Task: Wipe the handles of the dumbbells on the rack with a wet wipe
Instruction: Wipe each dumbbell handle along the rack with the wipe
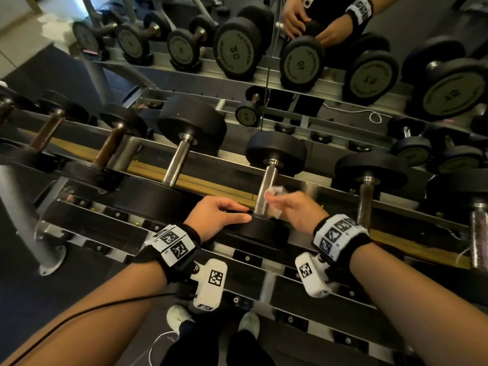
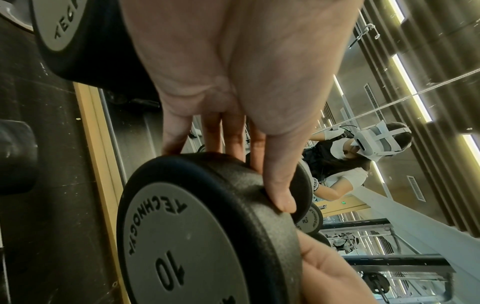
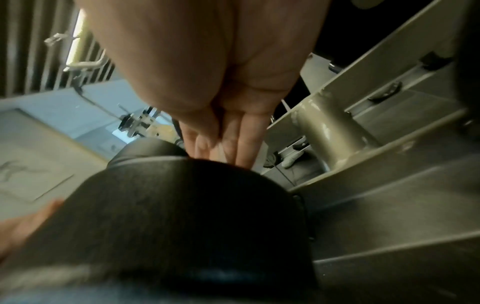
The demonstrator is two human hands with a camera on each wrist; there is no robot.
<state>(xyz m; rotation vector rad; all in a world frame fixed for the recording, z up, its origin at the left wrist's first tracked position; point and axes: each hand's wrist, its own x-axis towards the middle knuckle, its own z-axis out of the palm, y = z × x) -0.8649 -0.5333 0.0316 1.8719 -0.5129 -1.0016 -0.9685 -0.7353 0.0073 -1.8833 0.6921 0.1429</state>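
A black dumbbell marked 10 (image 2: 187,236) lies on the rack in front of me, its chrome handle (image 1: 267,180) pointing away. My left hand (image 1: 224,212) clasps the rim of its near head (image 1: 260,229), thumb on one side and fingers over the other; the left wrist view shows the left hand (image 2: 227,175) on that rim. My right hand (image 1: 281,203) pinches a white wet wipe (image 1: 276,192) against the right side of the handle, near its lower end. The right wrist view is blurred: my right fingers (image 3: 233,142) reach past the dark head (image 3: 182,216), and the wipe is not clear there.
More dumbbells lie on the same rack (image 1: 211,184): a chrome-handled one (image 1: 179,162) to the left, brown-handled ones (image 1: 108,146) further left, a rusty-handled one (image 1: 365,204) to the right. A mirror (image 1: 369,27) behind repeats the rack. My shoes (image 1: 179,317) stand below.
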